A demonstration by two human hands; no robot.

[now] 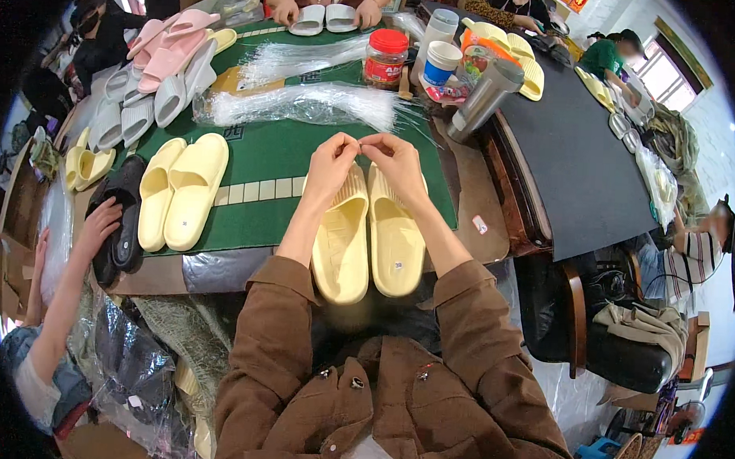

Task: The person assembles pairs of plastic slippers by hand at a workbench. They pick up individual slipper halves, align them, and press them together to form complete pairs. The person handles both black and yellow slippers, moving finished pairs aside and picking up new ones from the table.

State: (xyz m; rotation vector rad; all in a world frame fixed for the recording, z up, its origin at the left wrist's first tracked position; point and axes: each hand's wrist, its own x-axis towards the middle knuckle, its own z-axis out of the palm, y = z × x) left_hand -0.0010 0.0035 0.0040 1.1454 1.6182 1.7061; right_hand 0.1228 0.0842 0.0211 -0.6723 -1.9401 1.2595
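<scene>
A pair of pale yellow slide slippers (342,249) lies side by side in front of me, soles down, heels toward my body and jutting over the table's near edge. My left hand (334,165) and my right hand (394,164) are above the toe ends. Both are closed in a pinch, their fingertips meeting over the gap between the two slippers. Whatever thin thing they may hold is too small to make out. Just beyond my hands is a bundle of clear plastic ties (307,108) in a bag. Another yellow pair (195,193) rests to the left.
The green mat (265,155) covers the tabletop. Black slippers (128,211) at the left are under a co-worker's hand (100,223). Pink and grey slippers (164,65) are piled at the far left. A red-lidded jar (386,58) and a metal tumbler (485,100) stand beyond my hands.
</scene>
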